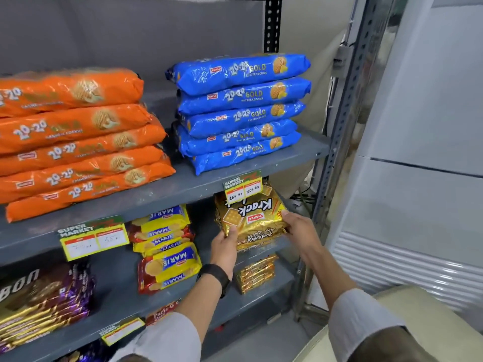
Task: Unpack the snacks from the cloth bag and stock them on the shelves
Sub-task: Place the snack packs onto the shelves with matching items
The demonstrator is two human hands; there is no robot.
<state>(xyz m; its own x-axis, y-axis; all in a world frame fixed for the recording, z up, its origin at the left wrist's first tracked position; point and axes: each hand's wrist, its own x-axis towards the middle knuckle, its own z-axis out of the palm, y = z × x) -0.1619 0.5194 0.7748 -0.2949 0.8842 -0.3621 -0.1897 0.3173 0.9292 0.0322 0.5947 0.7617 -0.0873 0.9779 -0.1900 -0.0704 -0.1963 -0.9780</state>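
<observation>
Left hand: the left hand [225, 245] is wrapped round the near left corner of the gold Krackjack pack [251, 216], thumb on the top face; a dark wristband [215, 276] is worn at the wrist.
Right hand: the right hand [298, 226] is clamped on the right end of the same pack, fingers curled round its edge.
Krackjack pack: it is held between both hands at the right end of the middle shelf [251, 250], printed face up with the lettering upside down; more gold Krackjack packets appear to lie under it, though contact cannot be told.
Lower gold stack: a stack of small gold packs [256, 274] is seen on the shelf below, near the right post [347, 108].
Marie packs: yellow and red Marie packs [167, 246] are piled to the left of the held pack.
Top shelf: blue 20-20 Gold cookie packs [243, 111] are stacked at the right, orange 20-20 packs [78, 145] at the left, well apart from the hands.
Price tags: a yellow price tag [242, 186] hangs on the shelf edge just above the held pack; another price tag [92, 237] hangs further left.
Far left, low: purple and gold packs [44, 301] are stacked.
Cloth bag: a beige fabric surface [386, 309], possibly the bag, is seen at the near right by the right sleeve [358, 322].
</observation>
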